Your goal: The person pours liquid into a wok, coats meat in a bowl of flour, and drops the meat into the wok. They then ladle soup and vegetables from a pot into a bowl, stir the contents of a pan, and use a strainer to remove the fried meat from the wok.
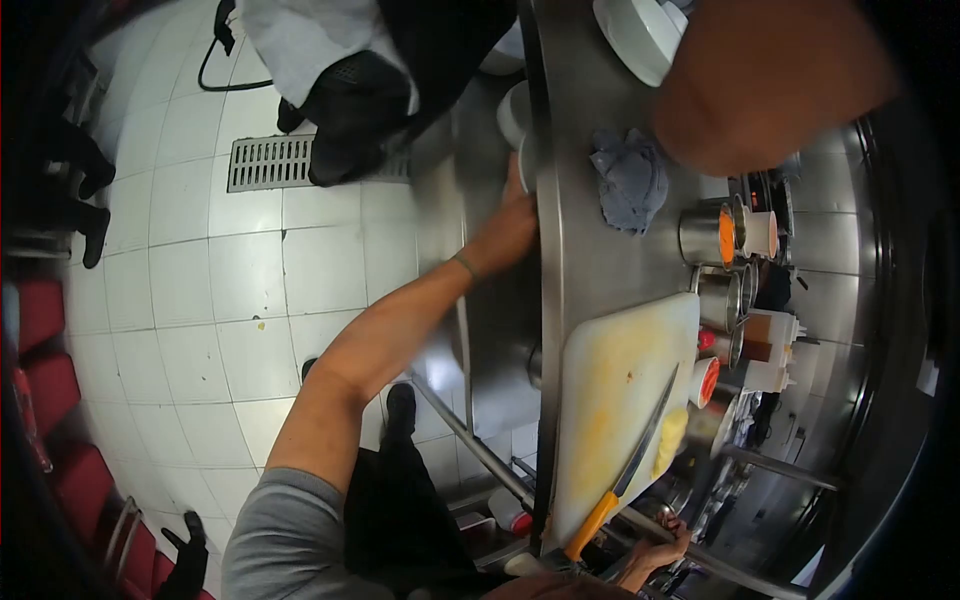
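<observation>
My left hand (505, 235) reaches below the counter edge at upper centre, its fingers partly hidden and closed against a white bowl (528, 160). Another white bowl (514, 115) is beside it. My right hand (665, 548) is at the lower right, beyond the cutting board, by a metal rail; its fingers are curled, and what they hold is too small to tell. A knife with an orange handle (592, 524) lies on the white cutting board (605, 385), beside a pale yellow piece of food (671, 440). A crumpled grey cloth (630, 180) lies on the counter.
Metal pots (706, 236), red-filled containers (704, 383) and sauce bottles (768, 350) line the counter's far side. A large blurred skin-toned shape (770, 85) covers the upper right. People in dark clothes stand on the tiled floor (245, 290), near a drain grate (270, 163).
</observation>
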`<move>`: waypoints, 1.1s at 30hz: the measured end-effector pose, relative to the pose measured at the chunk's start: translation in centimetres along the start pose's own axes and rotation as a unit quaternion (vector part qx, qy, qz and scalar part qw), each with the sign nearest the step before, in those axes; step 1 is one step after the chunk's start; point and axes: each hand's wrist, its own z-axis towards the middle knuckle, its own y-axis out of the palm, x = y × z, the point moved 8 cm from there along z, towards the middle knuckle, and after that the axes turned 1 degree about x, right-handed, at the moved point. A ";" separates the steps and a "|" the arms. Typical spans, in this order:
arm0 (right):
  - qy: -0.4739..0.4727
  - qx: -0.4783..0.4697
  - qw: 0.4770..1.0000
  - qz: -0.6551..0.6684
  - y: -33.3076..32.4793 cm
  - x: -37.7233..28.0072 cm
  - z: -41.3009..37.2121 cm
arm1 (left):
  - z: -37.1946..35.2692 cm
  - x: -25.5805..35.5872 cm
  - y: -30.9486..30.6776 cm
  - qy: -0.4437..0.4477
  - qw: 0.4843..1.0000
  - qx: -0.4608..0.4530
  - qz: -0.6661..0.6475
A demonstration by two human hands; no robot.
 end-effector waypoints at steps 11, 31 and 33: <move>-0.009 0.033 0.999 0.002 0.5 -0.6 -0.6 | -2.5 -3.2 10.1 -0.137 0.923 -0.219 -0.287; -0.051 0.011 0.994 0.095 0.6 -0.1 -0.1 | -3.8 -7.5 10.3 -0.316 0.861 -0.307 -0.253; -0.042 0.005 0.995 0.092 0.4 -0.1 -0.3 | -3.9 -7.0 8.0 -0.319 0.881 -0.285 -0.201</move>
